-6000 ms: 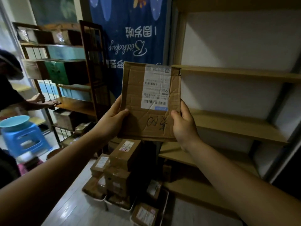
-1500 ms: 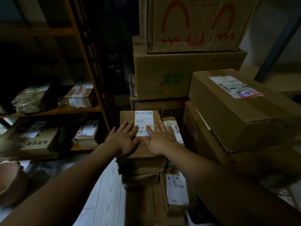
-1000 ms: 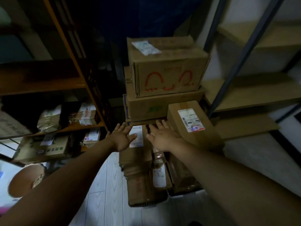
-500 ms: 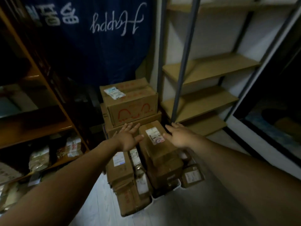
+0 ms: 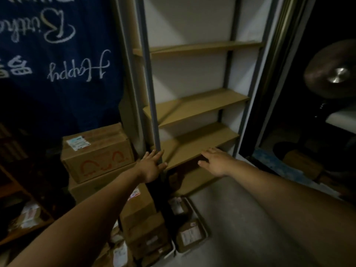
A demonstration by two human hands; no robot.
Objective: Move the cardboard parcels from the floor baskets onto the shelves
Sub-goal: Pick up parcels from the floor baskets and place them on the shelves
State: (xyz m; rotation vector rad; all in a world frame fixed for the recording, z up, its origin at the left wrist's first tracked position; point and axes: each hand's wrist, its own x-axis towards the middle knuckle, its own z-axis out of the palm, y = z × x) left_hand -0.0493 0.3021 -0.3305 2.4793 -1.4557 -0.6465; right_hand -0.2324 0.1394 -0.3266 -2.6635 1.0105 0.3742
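Risen from the brown cardboard parcels point(image 5: 142, 218), left hand point(image 5: 152, 166) and right hand point(image 5: 215, 160) hover empty, fingers spread; parcels lie below, nearer the left.

Two bare hands in frame, left hand point(image 5: 152, 166) and right hand point(image 5: 215, 162), before four wooden shelf boards point(image 5: 196, 105). Two large cartons point(image 5: 96, 153) sit stacked beside one blue banner point(image 5: 57, 60). At least five smaller parcels point(image 5: 189, 236) fill two white floor baskets point(image 5: 200, 216) — dim light hides any fuller count.
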